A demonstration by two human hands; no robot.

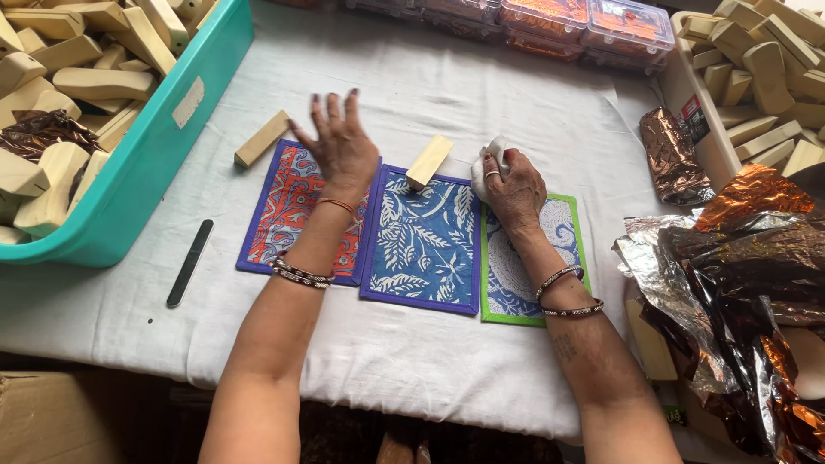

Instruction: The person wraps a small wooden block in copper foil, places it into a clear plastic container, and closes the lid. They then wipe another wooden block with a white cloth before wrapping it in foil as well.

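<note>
Head view: a white cloth [412,344] covers the table, with a teal bin [163,137] of wooden blocks left of the blue leaf-print mat [425,241]. My right hand [514,185] grips a white cloth wad [491,155] at that mat's upper right corner. My left hand [341,146] lies flat, fingers spread, empty, on the red-patterned mat [288,202] left of it.

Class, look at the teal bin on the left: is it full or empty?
Full: the teal bin holds pale wooden blocks heaped to its rim.
</note>
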